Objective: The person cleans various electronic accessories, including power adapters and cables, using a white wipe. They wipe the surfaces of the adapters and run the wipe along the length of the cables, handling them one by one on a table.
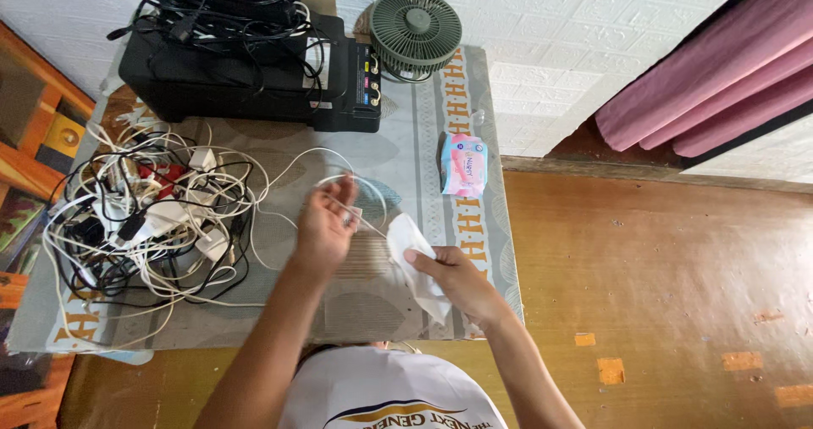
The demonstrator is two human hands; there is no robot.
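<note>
We've got the left hand (324, 226) raised over the middle of the table (423, 124), fingers pinched on a thin white cable (339, 160); the cable arcs up from the pinch, loops toward the far side and trails back left toward the tangle. Right hand (457, 278) sits near the front right edge of the table, clenched on a white wipe (413, 255) whose upper end is up against the cable just beside the left hand, the rest hanging down past the palm. So cable runs between both hands, wipe wrapped or pressed on it, can't tell which. Judgement: cable is light, limp and a bit springy, will coil back on itself; best held by pinching the cord itself close to the wipe, not by a plug end. Wipe is soft and flimsy, looks like it bunches easily. The big tangle of white and black cords and chargers (144, 221) covers the left half of the table, well apart from the right hand. Black printer (254, 77) with more cords on top sits at the far left corner, green fan (415, 31) at the far edge, pink wipe pack (464, 164) near the right edge.
</note>
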